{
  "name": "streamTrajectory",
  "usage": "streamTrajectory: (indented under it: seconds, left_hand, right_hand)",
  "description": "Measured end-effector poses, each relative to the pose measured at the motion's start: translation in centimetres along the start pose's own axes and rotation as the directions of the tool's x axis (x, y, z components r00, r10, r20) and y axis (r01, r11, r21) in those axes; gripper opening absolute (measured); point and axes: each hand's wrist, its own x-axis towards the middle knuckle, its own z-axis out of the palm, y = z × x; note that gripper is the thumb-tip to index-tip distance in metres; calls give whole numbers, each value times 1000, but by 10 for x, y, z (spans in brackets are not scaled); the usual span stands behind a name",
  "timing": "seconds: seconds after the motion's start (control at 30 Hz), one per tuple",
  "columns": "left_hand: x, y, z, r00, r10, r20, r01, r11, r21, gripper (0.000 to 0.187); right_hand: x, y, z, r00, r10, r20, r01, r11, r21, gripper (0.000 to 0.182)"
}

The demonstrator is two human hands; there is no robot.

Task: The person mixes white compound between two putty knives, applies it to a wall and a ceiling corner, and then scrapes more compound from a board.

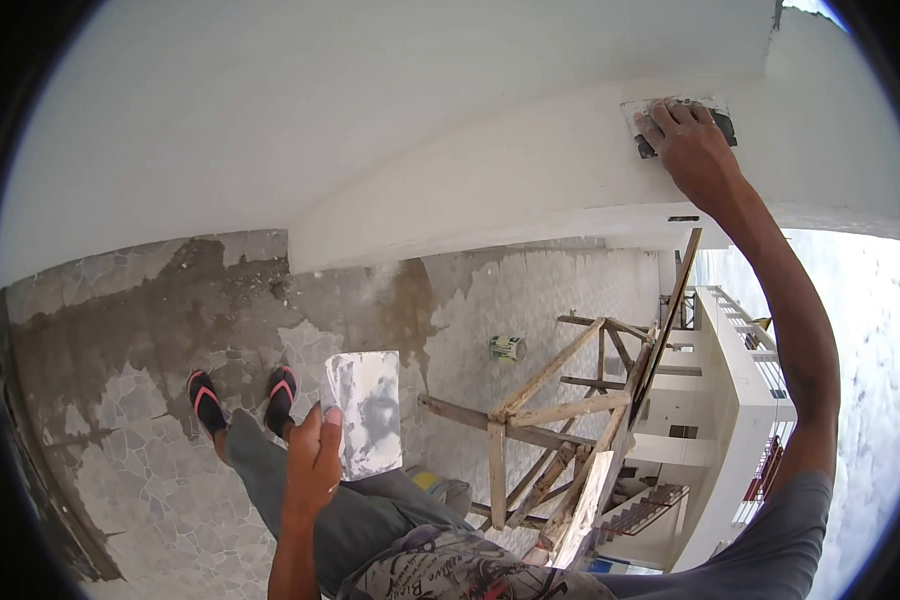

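My left hand (315,455) is closed round the edge of a flat rectangular plate (370,415), its thumb on top. White putty with grey smears covers the plate's face; any handle underneath is hidden. At the upper right, my right hand (690,145) reaches out and presses a thin rectangular putty blade (720,112) against the smooth white wall (530,150). White smears and dark patches show on that blade, and my fingers lie across its back.
A rough wooden scaffold (555,412) stands at the right, above a stone-patterned floor (170,490) with grey stains. Behind my legs is a bucket (450,492), and a smaller paint can (507,348) lies farther off. A white building with railings (710,400) rises beyond.
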Motion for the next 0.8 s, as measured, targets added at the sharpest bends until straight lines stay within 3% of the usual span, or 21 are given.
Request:
streamTrajectory:
  seconds: [0.27, 0.57, 0.67, 0.8]
  left_hand:
    - [3, -1, -3, 998, 64, 23, -65, 997, 50, 33]
    - [6, 8, -3, 995, 77, 59, -76, 997, -26, 31]
    - [7, 14, -9, 993, 84, 86, -85, 996, 9, 31]
    - [5, 17, -9, 991, 105, 84, -105, 994, -12, 29]
  right_hand:
    - [-36, -23, -11, 1000, -7, -12, 8, 999, 37, 42]
    - [-89, -56, -37, 999, -3, -33, 6, 995, 99, 44]
    - [-109, -59, -52, 995, -58, 77, 39, 972, 230, 43]
    - [-91, -31, -86, 996, -23, -83, 39, 981, 191, 39]
